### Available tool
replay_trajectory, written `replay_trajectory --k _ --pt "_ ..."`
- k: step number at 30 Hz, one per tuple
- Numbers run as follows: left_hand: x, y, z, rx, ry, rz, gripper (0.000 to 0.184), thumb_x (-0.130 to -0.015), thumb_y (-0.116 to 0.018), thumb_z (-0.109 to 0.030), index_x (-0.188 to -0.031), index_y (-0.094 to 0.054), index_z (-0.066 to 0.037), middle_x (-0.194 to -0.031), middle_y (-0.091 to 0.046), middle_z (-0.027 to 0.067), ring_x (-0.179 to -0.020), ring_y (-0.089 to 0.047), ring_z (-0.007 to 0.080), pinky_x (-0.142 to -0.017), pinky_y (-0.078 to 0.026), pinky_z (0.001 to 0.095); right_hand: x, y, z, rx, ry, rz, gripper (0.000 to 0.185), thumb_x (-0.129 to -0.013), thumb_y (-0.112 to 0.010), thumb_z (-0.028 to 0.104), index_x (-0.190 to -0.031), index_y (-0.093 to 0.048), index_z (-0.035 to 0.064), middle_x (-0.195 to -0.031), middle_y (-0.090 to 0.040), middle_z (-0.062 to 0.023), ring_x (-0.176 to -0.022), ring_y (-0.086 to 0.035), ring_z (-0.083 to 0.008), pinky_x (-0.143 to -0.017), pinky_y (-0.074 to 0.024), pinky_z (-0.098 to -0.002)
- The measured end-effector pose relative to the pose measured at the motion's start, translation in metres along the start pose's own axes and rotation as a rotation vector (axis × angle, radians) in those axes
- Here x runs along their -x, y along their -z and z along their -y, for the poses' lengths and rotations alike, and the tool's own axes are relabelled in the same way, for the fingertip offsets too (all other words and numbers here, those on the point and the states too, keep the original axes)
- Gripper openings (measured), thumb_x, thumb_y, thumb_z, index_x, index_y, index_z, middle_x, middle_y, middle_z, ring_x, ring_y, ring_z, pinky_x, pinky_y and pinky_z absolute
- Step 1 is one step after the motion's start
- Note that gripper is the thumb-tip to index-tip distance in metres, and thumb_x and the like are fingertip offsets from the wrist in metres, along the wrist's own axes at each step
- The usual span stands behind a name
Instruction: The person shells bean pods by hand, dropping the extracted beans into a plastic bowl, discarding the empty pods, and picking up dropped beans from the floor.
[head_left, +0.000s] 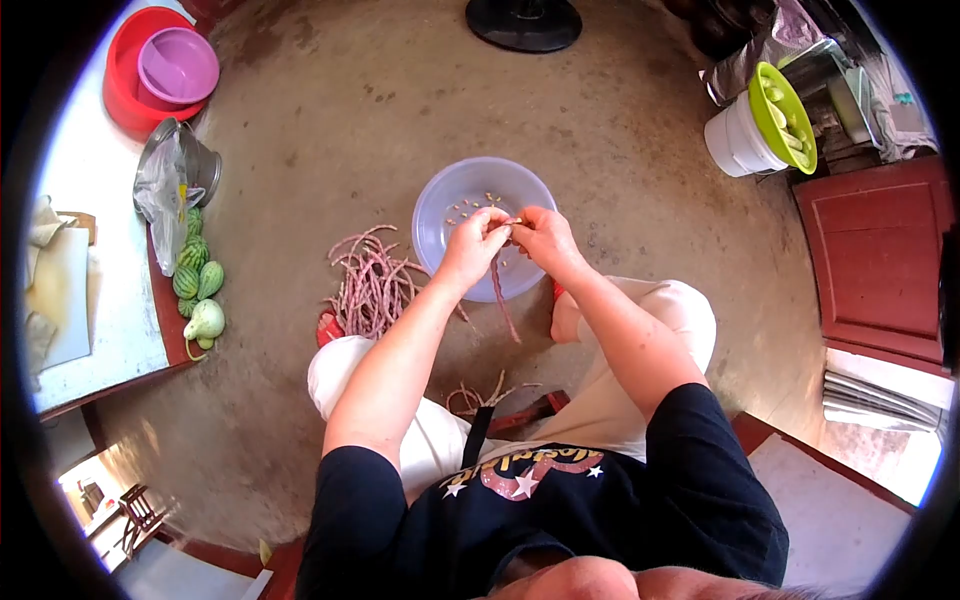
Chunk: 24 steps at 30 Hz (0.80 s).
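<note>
My left hand (472, 244) and my right hand (548, 242) meet above a pale purple basin (428, 205) on the floor between my feet. Both are closed, fingertips pinching a reddish-purple long bean pod (500, 288) whose tail hangs down over the basin's near rim. Inside the basin lie several small pale beans (488, 197). To the left of the basin, beside my foot, is a heap of similar purple pods (368, 285). A few thin pods or husks (488, 395) lie on the floor between my legs. What my fingertips cover of the pod is hidden.
Several small watermelons (187, 282) and a pale gourd (206, 320) sit along the left table edge, near a metal pot (207, 168). A red basin (125, 90) holds a pink one (178, 65). At right, a green bowl of vegetables (790, 120) tops a white bucket (735, 140).
</note>
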<state>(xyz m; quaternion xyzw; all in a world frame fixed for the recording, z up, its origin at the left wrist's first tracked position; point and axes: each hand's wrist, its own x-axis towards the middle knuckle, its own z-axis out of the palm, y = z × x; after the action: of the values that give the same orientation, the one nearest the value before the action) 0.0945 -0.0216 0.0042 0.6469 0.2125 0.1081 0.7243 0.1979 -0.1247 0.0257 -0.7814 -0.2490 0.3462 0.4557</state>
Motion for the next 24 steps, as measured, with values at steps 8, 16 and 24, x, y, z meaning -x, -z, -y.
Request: replay_trajectory --k 8,16,24 --pt "-0.007 -0.003 -0.004 -0.044 0.025 -0.107 0.009 -0.088 -0.050 -0.011 -0.093 -0.052 -0.005 -0.078 -0.057 0.0021 -0.066 -0.055 0.0092 -0.054 -0.045 0.0224 -0.004 0.000 0.000 -0.030 0.049 0.033 0.017 -0.074 -0.061 0.016 -0.079 -0.060 -0.0001 -0.065 -0.061 -0.0099 -0.061 -0.058 -0.0161 -0.057 -0.0452 -0.0293" --pt "-0.010 0.000 -0.002 0.254 0.184 -0.166 0.014 -0.090 -0.045 -0.016 -0.086 -0.051 -0.004 -0.072 -0.055 0.0019 -0.060 -0.052 0.0097 -0.052 -0.046 0.0237 0.003 0.001 0.014 -0.419 -0.092 0.217 0.005 -0.079 -0.058 0.009 -0.076 -0.057 0.0051 -0.066 -0.058 -0.0009 -0.058 -0.051 -0.0070 -0.052 -0.0417 -0.0222" --pt "-0.010 0.001 -0.006 0.103 0.164 -0.065 0.017 -0.089 -0.049 -0.019 -0.093 -0.053 -0.004 -0.075 -0.058 0.0028 -0.066 -0.055 0.0097 -0.059 -0.046 0.0234 -0.003 0.005 0.007 -0.393 -0.181 0.122 0.006 -0.079 -0.055 0.011 -0.079 -0.058 0.0057 -0.069 -0.058 -0.0012 -0.058 -0.050 -0.0074 -0.053 -0.0411 -0.0217"
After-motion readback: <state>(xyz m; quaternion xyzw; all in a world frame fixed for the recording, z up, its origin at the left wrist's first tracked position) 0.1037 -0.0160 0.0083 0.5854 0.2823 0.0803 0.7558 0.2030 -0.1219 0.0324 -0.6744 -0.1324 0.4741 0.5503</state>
